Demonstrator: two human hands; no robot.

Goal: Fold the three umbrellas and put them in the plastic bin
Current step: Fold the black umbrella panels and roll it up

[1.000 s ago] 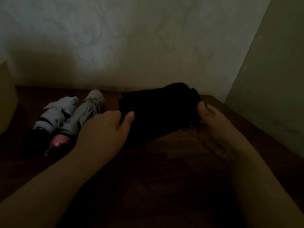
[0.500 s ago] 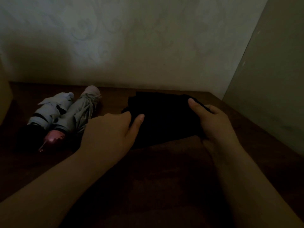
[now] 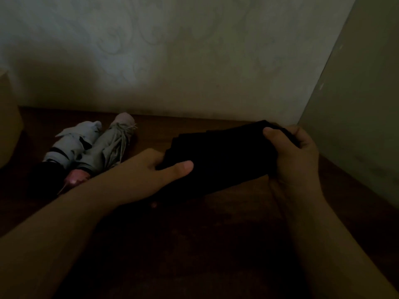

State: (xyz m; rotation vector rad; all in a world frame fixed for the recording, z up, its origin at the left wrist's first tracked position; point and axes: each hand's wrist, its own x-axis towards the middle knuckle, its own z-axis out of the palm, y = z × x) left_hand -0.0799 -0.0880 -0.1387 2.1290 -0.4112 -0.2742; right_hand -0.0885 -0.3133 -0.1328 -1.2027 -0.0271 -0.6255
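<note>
A black umbrella [image 3: 222,154] lies across the middle of the dark wooden surface, its folds bunched. My left hand [image 3: 151,173] grips its left end, thumb on top. My right hand [image 3: 295,152] grips its right end near the wall corner, fingers curled over it. To the left lie two folded umbrellas side by side: a pale grey one with black bands [image 3: 69,145] and a grey-green one with a pink handle [image 3: 108,147]. The scene is very dim.
A patterned wall [image 3: 172,61] runs along the back edge of the brown surface [image 3: 194,244]. A plain panel [image 3: 362,126] closes the right side. A pale object [image 3: 8,126], cut off by the frame, stands at the far left.
Both hands moved right with the black umbrella. My right hand shifted from its near side to curl over its right end, and the umbrella now stretches longer between my hands.
</note>
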